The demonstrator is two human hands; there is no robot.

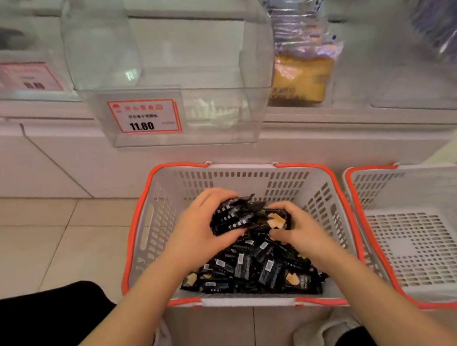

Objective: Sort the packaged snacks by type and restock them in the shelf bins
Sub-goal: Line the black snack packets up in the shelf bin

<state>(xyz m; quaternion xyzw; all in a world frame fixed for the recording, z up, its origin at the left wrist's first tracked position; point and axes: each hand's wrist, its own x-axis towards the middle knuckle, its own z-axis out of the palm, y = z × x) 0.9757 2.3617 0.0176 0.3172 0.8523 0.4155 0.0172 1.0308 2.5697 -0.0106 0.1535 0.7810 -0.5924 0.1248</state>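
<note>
Head view: small black snack packets (248,269), some printed with a pale cracker, heap in the orange-rimmed basket (336,189) on the floor. Above it, a clear bin (171,66) shows only a price tag. Left hand (202,226) and right hand (298,227) curl around a raised bunch of packets (235,217).
</note>
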